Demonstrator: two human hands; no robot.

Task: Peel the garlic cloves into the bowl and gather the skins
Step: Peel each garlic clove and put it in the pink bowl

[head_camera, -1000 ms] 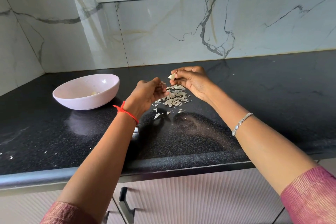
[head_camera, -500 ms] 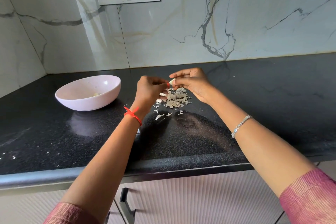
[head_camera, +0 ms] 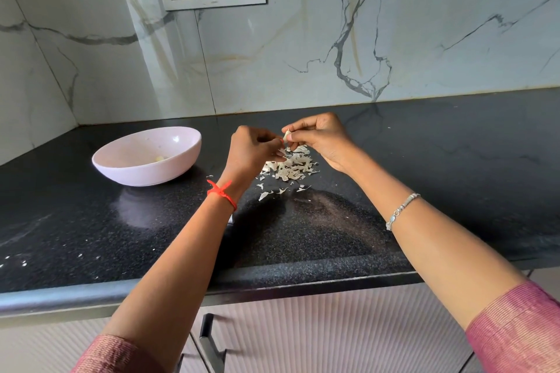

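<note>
Both forearms reached in over the desk's (head_camera: 439, 166) near edge, wrists lifted. The right hand (head_camera: 321, 140) pinched a clove (head_camera: 286, 135) between thumb and forefinger, its other fingers curled, just above the skins (head_camera: 292, 168) heaped near the desk's middle. The left hand (head_camera: 251, 149) was curled with its back to the camera, its fingertips drawn together right at the clove; whether they gripped its skin could not be told. The bowl (head_camera: 142, 175) stood left of the hands, toward the back left corner, with a peeled clove (head_camera: 160, 158) inside.

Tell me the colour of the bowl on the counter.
The bowl is plain pale pink, with no pattern; the head view shows it clearly.
</note>
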